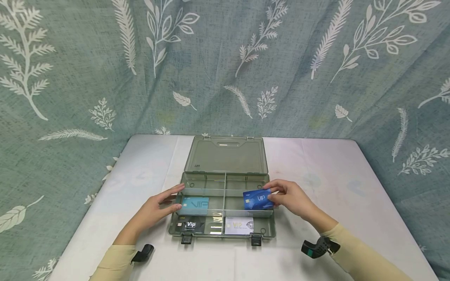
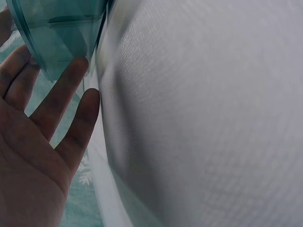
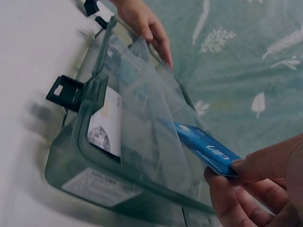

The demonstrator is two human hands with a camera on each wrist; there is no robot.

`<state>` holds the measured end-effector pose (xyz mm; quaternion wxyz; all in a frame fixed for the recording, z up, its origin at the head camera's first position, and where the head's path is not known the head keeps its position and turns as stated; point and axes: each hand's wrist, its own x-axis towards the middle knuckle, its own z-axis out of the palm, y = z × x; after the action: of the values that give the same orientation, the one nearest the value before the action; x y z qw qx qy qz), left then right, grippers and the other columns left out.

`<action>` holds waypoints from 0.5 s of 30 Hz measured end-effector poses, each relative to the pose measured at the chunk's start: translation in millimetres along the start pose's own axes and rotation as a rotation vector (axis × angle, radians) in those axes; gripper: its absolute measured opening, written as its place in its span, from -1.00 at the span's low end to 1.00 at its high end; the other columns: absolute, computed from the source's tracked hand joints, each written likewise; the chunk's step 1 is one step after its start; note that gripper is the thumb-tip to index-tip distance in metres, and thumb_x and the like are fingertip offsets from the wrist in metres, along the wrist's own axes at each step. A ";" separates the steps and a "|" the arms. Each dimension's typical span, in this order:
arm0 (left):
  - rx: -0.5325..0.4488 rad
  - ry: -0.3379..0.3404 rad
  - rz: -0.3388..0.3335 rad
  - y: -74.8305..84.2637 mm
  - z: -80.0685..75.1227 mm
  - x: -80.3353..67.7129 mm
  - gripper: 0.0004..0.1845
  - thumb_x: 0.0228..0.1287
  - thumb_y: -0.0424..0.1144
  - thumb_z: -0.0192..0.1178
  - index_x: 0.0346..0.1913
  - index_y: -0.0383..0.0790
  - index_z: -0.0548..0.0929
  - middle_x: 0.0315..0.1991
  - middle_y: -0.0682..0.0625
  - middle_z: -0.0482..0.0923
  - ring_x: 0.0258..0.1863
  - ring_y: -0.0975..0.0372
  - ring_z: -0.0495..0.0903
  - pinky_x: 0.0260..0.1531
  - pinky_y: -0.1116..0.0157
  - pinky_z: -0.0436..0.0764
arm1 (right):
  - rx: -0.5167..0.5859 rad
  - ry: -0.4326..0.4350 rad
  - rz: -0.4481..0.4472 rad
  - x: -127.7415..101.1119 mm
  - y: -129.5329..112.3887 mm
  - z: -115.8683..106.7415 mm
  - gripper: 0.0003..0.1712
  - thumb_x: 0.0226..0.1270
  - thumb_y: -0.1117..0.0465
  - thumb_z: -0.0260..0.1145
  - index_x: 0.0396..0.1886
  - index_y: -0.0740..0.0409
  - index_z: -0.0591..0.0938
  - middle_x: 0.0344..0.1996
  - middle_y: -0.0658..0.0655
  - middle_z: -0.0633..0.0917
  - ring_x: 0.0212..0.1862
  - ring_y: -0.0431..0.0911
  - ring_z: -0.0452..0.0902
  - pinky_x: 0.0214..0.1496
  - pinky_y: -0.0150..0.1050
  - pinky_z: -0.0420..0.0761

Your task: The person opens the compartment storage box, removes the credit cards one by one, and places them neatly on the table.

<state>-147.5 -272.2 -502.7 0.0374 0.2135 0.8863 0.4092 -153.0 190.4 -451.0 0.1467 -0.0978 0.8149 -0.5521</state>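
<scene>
A blue VIP card [image 1: 256, 200] is pinched at its right edge between the thumb and fingers of my right hand [image 1: 291, 197]. The card is tilted over the middle right compartment of a see-through grey-green divider box [image 1: 225, 235]; the right wrist view shows the card [image 3: 208, 149] beside a clear divider [image 3: 154, 109]. My left hand [image 1: 159, 207] rests at the box's left side, its fingers fairly straight along the wall in the left wrist view. A light blue VIP card [image 1: 195, 206] lies in the middle left compartment, near my left thumb.
In the front row are a black Vip card [image 1: 191, 225] on the left and a white VIP card [image 1: 239, 225] on the right. The lid [image 1: 226, 156] lies open toward the back, and two dark latches [image 1: 186, 239] hang at the front. A patterned curtain [image 1: 211, 58] surrounds the white table [image 1: 316, 164].
</scene>
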 end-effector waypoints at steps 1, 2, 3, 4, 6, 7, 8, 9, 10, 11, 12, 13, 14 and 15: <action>-0.001 0.000 0.000 0.0 0.0 0.0 -0.34 0.40 -0.11 0.33 0.50 -0.10 0.41 0.54 0.03 0.27 0.25 -0.07 0.57 0.24 -0.10 0.55 | 0.002 0.007 0.005 -0.5 0.9 -1.5 -0.67 0.38 0.36 0.35 0.12 0.21 0.68 -0.07 0.21 0.72 -0.28 -0.03 0.69 -0.19 0.05 0.78; 0.000 0.000 0.001 0.0 -0.1 -0.1 -0.34 0.40 -0.11 0.33 0.50 -0.10 0.41 0.54 0.03 0.27 0.25 -0.07 0.57 0.24 -0.10 0.55 | 0.002 0.011 0.007 -1.1 1.8 -3.2 -0.67 0.38 0.37 0.35 0.12 0.21 0.68 -0.07 0.22 0.72 -0.28 -0.03 0.69 -0.19 0.09 0.77; 0.001 0.000 0.002 0.0 -0.1 0.0 -0.34 0.41 -0.11 0.32 0.50 -0.10 0.41 0.54 0.03 0.27 0.25 -0.07 0.57 0.24 -0.10 0.55 | 0.004 0.016 0.012 -1.6 2.6 -4.9 -0.67 0.38 0.37 0.35 0.12 0.21 0.68 -0.07 0.22 0.72 -0.27 -0.02 0.70 -0.18 0.09 0.77; 0.001 0.001 0.004 -0.1 -0.1 0.1 -0.35 0.41 -0.12 0.32 0.50 -0.10 0.41 0.54 0.03 0.27 0.25 -0.07 0.57 0.24 -0.10 0.55 | 0.003 0.019 0.014 -2.3 3.6 -6.7 -0.67 0.39 0.37 0.35 0.13 0.21 0.68 -0.06 0.23 0.72 -0.27 -0.02 0.70 -0.17 0.10 0.77; -0.004 0.000 0.006 -0.3 -0.1 0.2 -0.35 0.41 -0.12 0.32 0.50 -0.10 0.41 0.54 0.03 0.27 0.26 -0.06 0.56 0.24 -0.10 0.55 | 0.004 0.026 0.019 -3.8 5.0 -10.3 -0.66 0.39 0.37 0.34 0.14 0.22 0.67 -0.05 0.24 0.71 -0.25 -0.02 0.70 -0.17 0.08 0.78; -0.005 0.000 0.006 -0.3 -0.2 0.2 -0.35 0.41 -0.12 0.32 0.50 -0.10 0.41 0.54 0.03 0.27 0.26 -0.06 0.56 0.24 -0.10 0.55 | 0.005 0.031 0.020 -4.6 5.8 -12.3 -0.66 0.40 0.37 0.34 0.14 0.23 0.66 -0.04 0.26 0.71 -0.25 -0.01 0.70 -0.17 0.08 0.78; -0.007 -0.001 0.007 -0.3 -0.2 0.2 -0.35 0.41 -0.12 0.32 0.50 -0.10 0.41 0.54 0.03 0.27 0.26 -0.06 0.56 0.25 -0.10 0.55 | 0.006 0.034 0.020 -5.4 6.4 -14.4 -0.66 0.40 0.37 0.34 0.15 0.25 0.65 -0.04 0.27 0.71 -0.24 -0.01 0.69 -0.17 0.07 0.78; -0.009 -0.001 0.007 -0.3 -0.3 0.3 -0.35 0.41 -0.12 0.32 0.50 -0.11 0.41 0.54 0.03 0.27 0.26 -0.06 0.56 0.25 -0.09 0.55 | 0.005 0.038 0.020 -6.1 7.0 -16.5 -0.65 0.40 0.37 0.33 0.16 0.27 0.64 -0.03 0.28 0.70 -0.23 -0.01 0.69 -0.17 0.05 0.78; -0.010 -0.001 0.006 -0.2 -0.4 0.3 -0.35 0.41 -0.12 0.32 0.50 -0.11 0.41 0.54 0.03 0.27 0.27 -0.06 0.55 0.25 -0.09 0.55 | 0.006 0.042 0.018 -6.7 7.8 -18.5 -0.65 0.40 0.37 0.33 0.16 0.28 0.64 -0.03 0.30 0.70 -0.22 -0.01 0.69 -0.17 0.04 0.78; -0.011 -0.002 0.005 -0.1 -0.4 0.3 -0.35 0.41 -0.12 0.32 0.50 -0.10 0.41 0.54 0.03 0.27 0.27 -0.06 0.55 0.25 -0.09 0.54 | 0.007 0.048 0.020 -7.2 8.4 -20.6 -0.65 0.40 0.37 0.33 0.16 0.30 0.63 -0.02 0.31 0.70 -0.21 0.00 0.68 -0.18 0.03 0.78; -0.011 -0.003 0.003 -0.1 -0.5 0.3 -0.35 0.41 -0.12 0.32 0.50 -0.10 0.41 0.54 0.03 0.27 0.27 -0.06 0.55 0.26 -0.09 0.54 | 0.004 0.055 0.024 -7.8 9.1 -22.6 -0.65 0.41 0.37 0.33 0.16 0.30 0.63 -0.02 0.31 0.70 -0.21 -0.01 0.68 -0.18 0.01 0.78; -0.010 -0.003 0.002 0.0 -0.5 0.4 -0.35 0.41 -0.11 0.32 0.50 -0.10 0.42 0.54 0.03 0.27 0.27 -0.06 0.55 0.26 -0.09 0.54 | -0.001 0.060 0.028 -8.4 9.7 -24.6 -0.65 0.41 0.36 0.33 0.17 0.30 0.62 -0.03 0.30 0.70 -0.21 -0.01 0.67 -0.19 0.00 0.78; -0.009 -0.003 0.002 0.0 -0.5 0.4 -0.35 0.41 -0.11 0.32 0.50 -0.10 0.42 0.54 0.03 0.27 0.27 -0.06 0.55 0.26 -0.09 0.54 | -0.007 0.066 0.034 -9.0 10.3 -26.6 -0.65 0.42 0.36 0.33 0.17 0.29 0.62 -0.03 0.29 0.71 -0.20 -0.02 0.66 -0.19 -0.02 0.78; -0.008 -0.002 0.001 -0.1 -0.5 0.5 -0.35 0.41 -0.11 0.32 0.50 -0.10 0.42 0.54 0.03 0.28 0.27 -0.07 0.55 0.26 -0.09 0.54 | -0.014 0.072 0.041 -9.6 11.0 -28.5 -0.65 0.42 0.35 0.32 0.17 0.28 0.62 -0.04 0.27 0.71 -0.20 -0.02 0.65 -0.19 -0.02 0.78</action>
<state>-148.1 -272.4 -502.4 0.0387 0.2143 0.8846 0.4125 -153.9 222.4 -450.0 0.1281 -0.0621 0.8255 -0.5462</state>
